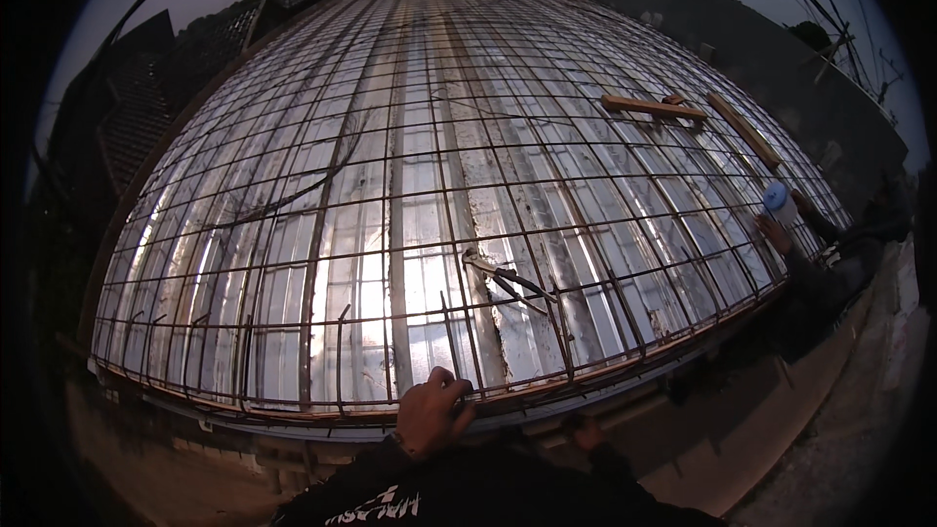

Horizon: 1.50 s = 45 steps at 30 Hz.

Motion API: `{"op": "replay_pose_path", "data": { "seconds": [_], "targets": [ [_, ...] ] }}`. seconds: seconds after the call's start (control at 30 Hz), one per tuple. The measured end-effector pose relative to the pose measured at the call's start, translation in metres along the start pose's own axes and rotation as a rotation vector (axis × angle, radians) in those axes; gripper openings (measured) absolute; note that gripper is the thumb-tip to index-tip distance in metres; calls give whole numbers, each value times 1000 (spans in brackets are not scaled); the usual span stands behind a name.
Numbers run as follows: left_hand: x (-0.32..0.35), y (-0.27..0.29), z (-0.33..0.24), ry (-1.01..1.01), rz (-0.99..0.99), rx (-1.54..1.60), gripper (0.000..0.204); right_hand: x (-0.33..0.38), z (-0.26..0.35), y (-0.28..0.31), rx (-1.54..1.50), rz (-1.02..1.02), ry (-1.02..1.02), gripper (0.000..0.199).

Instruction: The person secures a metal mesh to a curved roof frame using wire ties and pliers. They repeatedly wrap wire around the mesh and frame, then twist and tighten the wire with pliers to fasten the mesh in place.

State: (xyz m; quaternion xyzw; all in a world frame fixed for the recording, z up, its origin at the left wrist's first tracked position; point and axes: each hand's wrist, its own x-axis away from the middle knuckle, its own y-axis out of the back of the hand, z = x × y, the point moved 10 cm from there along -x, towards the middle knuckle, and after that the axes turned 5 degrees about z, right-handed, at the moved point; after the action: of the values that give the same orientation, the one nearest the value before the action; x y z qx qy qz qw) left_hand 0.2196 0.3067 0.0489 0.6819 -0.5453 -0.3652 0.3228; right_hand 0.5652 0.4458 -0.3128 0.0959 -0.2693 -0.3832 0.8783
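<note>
My left hand (434,415) is at the near edge of a rebar mesh (420,317), its fingers curled and closed beside the front bar. Whatever lies inside those fingers is hidden. Lower and to the right, my right hand (586,432) is in shadow under the edge, and its fingers do not show clearly. A pair of end-cutting nippers (508,278) with dark handles rests on the mesh, ahead and to the right of my left hand. Short bar ends (342,337) stick up along the front of the mesh.
Ribbed shiny metal decking (429,273) lies under the mesh. At the right, a co-worker's hands (776,232) are at a container with a blue top (776,197). Two wooden pieces (654,109) (744,132) lie on the mesh. A grey wall (722,49) borders the right side.
</note>
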Motion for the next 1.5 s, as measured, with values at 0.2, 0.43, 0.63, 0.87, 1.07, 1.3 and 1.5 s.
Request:
{"op": "replay_pose_path", "data": {
  "seconds": [0.2, 0.43, 0.63, 0.87, 1.07, 1.3, 1.5],
  "targets": [
    [-4, -6, -2, -22, 15, -48, 19, -13, -157, -30, 898, -93, -233, 35],
    [-5, -4, -6, -3, 24, -73, 17, -39, -247, -129, 781, 516, 26, 38],
    [-6, -8, -7, -21, 79, -115, 20, -61, -182, -129, 839, 291, 32, 33],
    [-8, -6, -9, -13, 129, -127, 27, -80, -95, -133, 1021, 182, 324, 22],
    [-6, -6, 4, -79, 223, 72, 43, -18, -50, -76, 401, 375, -111, 23],
    [-5, -9, 15, -92, 262, 328, 50, 51, 106, -20, -362, 263, -60, 21],
    [-7, -9, 16, -119, 328, 438, 45, 45, 173, -59, -104, 130, -14, 21]
  ]
}}
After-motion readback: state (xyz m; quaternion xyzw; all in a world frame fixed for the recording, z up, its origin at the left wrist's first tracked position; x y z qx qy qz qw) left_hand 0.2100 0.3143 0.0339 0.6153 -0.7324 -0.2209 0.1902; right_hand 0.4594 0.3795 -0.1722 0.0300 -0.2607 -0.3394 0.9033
